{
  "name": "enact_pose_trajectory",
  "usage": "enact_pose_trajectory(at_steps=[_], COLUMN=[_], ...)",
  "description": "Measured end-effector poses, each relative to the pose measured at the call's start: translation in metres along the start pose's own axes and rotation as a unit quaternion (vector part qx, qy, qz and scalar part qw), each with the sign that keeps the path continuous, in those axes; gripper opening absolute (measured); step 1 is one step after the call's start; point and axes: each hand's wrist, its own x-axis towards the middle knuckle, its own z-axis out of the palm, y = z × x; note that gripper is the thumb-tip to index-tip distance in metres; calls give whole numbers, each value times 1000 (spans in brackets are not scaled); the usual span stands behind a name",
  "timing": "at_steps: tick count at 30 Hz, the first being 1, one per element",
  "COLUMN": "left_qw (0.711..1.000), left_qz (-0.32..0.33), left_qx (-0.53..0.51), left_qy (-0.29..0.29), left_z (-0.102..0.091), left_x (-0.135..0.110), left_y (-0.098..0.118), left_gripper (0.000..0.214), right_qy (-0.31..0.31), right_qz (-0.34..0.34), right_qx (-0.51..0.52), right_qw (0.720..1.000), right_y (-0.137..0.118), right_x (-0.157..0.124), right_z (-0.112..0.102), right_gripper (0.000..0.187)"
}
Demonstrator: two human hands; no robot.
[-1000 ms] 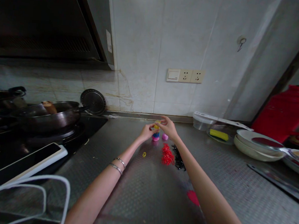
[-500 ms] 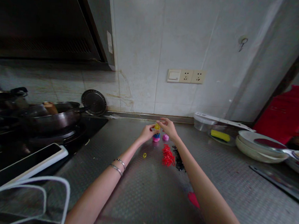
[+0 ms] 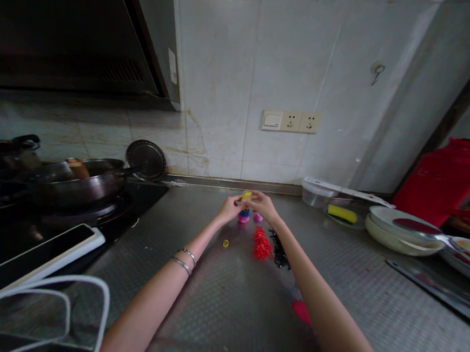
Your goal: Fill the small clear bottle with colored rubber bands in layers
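Far out on the steel counter (image 3: 217,299), my left hand (image 3: 229,208) and my right hand (image 3: 262,205) meet at a small upright stack (image 3: 244,213) of coloured rings: pink at the bottom, blue above, yellow on top. Both hands pinch at the yellow ring (image 3: 247,195) at the stack's top. A pink piece (image 3: 258,217) lies just right of the stack, under my right hand. Nearer me lie a heap of red bands (image 3: 262,244), a heap of black bands (image 3: 279,250) and one loose yellow band (image 3: 226,243).
A wok (image 3: 75,181) sits on the stove at the left, with a phone (image 3: 28,262) and white cable (image 3: 66,304) in front. Stacked plates (image 3: 401,235), a plastic tub (image 3: 317,193), a yellow sponge (image 3: 341,212) and a red thermos (image 3: 446,179) stand at the right. A red piece (image 3: 302,311) lies beside my right forearm.
My right hand's fingers have curled down closer onto the top of the stack. Otherwise only the camera has shifted slightly.
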Motion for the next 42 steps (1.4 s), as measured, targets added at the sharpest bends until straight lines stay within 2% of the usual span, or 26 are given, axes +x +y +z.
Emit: enact_pose_trajectory(at_steps=[6, 12, 16, 19, 23, 25, 27, 30, 32, 36, 42], left_qw=[1000, 1000, 999, 999, 991, 975, 951, 895, 869, 880, 898], left_qz=[29, 18, 30, 19, -8, -20, -54, -143, -185, -192, -184], left_qx=[-3, 6, 15, 27, 126, 207, 254, 242, 216, 188, 173], left_qy=[-4, 3, 2, -15, -43, -79, -165, -346, -404, -393, -361], left_z=[1, 2, 1, -2, -18, -31, -44, -58, -62, -62, -57], left_x=[2, 3, 1, -1, -4, -9, -17, -34, -45, -60, -63], left_y=[-6, -9, -1, 6, 17, 24, 30, 37, 37, 28, 17], left_gripper=[36, 35, 34, 40, 45, 34, 22, 19, 24, 31, 25], right_qy=[40, 55, 54, 51, 57, 57, 54, 53, 52, 45, 43], right_qz=[-73, -109, -112, -114, -113, -114, -111, -102, -96, -94, -103], right_qx=[-77, -121, -133, -134, -142, -144, -138, -125, -123, -121, -125], right_qw=[994, 985, 983, 983, 982, 981, 983, 985, 986, 987, 986], right_y=[18, 22, 22, 23, 26, 26, 26, 25, 24, 25, 26], right_x=[3, 8, 9, 11, 13, 14, 13, 12, 12, 13, 13], right_z=[6, 5, 4, 4, 4, 4, 4, 5, 5, 4, 3], right_gripper=[35, 33, 34, 35, 36, 36, 36, 39, 41, 42, 41])
